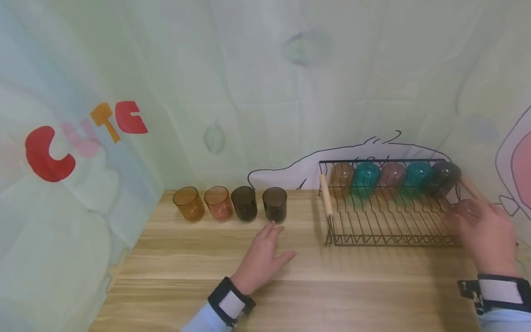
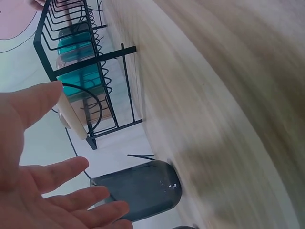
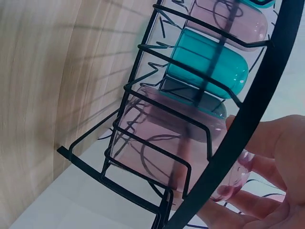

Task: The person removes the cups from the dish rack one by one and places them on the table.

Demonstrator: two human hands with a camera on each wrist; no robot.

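At the right end of the wire rack (image 1: 402, 245), my right hand (image 1: 489, 235) grips a pinkish glass cup (image 1: 466, 207) by its base. In the right wrist view this cup (image 3: 162, 134) lies inside the rack's wires, mouth toward the table, with thumb and fingers around its rounded bottom. My left hand (image 1: 261, 260) hovers over the table with fingers spread, holding nothing. Just beyond its fingertips stands a dark grey glass cup (image 1: 275, 205), seen too in the left wrist view behind the fingers; whether they touch is hard to tell.
Upside-down cups fill the rack's back row: amber (image 1: 342, 177), teal (image 1: 366, 179), pink (image 1: 393, 176), another teal (image 1: 419, 175) and dark grey (image 1: 445, 175). Left on the wooden table (image 1: 186, 267) stand an amber cup (image 1: 189, 205), a pink cup (image 1: 218, 204) and a black cup (image 1: 244, 205).
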